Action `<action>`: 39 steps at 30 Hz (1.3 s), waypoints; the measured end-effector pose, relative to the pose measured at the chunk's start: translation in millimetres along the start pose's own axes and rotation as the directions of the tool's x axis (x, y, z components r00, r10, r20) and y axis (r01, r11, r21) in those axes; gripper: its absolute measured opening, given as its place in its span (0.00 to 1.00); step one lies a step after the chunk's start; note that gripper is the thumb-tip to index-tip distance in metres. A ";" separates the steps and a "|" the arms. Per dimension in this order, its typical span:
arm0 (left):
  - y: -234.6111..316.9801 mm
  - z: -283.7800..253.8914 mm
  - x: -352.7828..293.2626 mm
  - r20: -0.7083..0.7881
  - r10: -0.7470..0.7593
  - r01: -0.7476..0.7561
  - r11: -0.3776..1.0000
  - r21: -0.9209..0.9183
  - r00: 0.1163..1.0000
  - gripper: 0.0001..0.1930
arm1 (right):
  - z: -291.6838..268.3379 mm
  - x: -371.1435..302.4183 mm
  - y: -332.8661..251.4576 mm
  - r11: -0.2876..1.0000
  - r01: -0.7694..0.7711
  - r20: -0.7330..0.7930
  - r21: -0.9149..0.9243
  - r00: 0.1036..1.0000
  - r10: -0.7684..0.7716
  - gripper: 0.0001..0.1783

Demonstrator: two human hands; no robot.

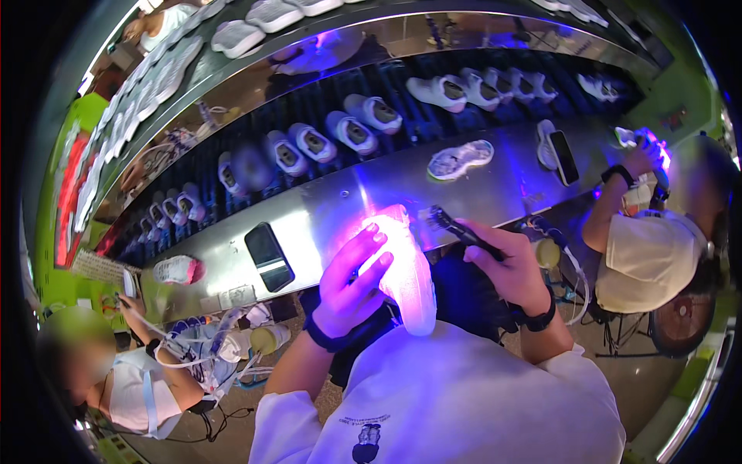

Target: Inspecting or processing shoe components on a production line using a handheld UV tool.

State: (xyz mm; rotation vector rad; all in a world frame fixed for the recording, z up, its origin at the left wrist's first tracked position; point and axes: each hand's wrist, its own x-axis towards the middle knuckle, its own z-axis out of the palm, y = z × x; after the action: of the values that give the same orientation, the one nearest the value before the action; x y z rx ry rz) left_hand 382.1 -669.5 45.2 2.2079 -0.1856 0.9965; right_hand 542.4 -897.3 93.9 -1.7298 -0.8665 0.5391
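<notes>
My left hand (349, 280) grips a pale shoe (417, 298) near the metal table's front edge, fingers spread over its side. Violet-white light glares on the shoe and washes out its detail. Just to the right, my right hand (510, 267) is closed round the dark handle of a small brush (442, 220). The bristles point toward the shoe, with a small gap between them. Beyond my hands a light patterned shoe sole (461, 159) lies on the metal table (386, 179).
A phone (269, 257) lies left on the table, another (563, 158) right beside a sole. White sneakers (352, 133) line the dark conveyor behind; more shoes (236, 39) fill an upper shelf. Co-workers sit at left (143, 390) and right (645, 263), near jars and hoses (267, 339).
</notes>
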 end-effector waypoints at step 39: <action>-10.8 4.3 -0.9 0.136 -0.109 0.071 0.964 0.256 0.985 0.23 | -17.9 2.1 26.4 0.974 -0.197 0.290 0.112 0.944 0.158 0.24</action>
State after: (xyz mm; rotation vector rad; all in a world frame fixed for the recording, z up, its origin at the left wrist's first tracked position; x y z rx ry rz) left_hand 388.3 -664.4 36.8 2.4996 -0.0262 0.8427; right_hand 564.2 -910.9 74.9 -1.6347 -0.8489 0.9622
